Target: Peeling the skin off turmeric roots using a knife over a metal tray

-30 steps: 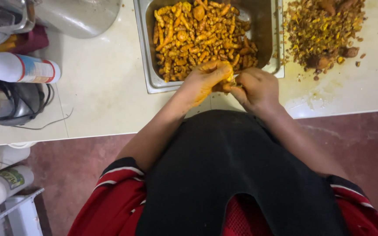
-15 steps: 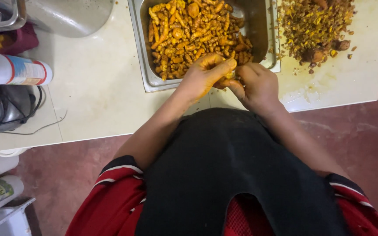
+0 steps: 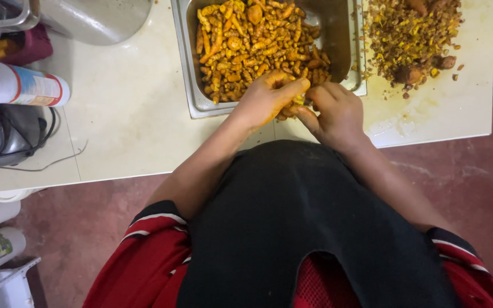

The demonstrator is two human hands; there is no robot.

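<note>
Two hands meet at the near edge of the steel tray (image 3: 185, 68), and everything else fans out from them. Far off to the left of your left hand (image 3: 266, 97) lie a white spray can (image 3: 18, 84) on its side and, nearer you, a dark helmet-like object (image 3: 7, 134) on the pale counter (image 3: 126, 114); a large steel pot (image 3: 95, 20) stands beyond them. Your left hand, stained yellow, is curled with thumb and fingers pinched around a small piece of turmeric root (image 3: 299, 100), which sits right between your two hands at the tray's front rim. Just beyond your fingertips the tray holds a heap of peeled orange turmeric roots (image 3: 252, 43), touching your left knuckles. Your right hand (image 3: 335, 111) is closed too, thumb and forefinger pressed against the same piece from the other side; whether it also holds a blade, you cannot tell. Beyond and to the right of your right hand, a pile of brown and yellow peelings (image 3: 412, 34) lies on a white cutting board (image 3: 446, 108), well apart from your fingers.
</note>
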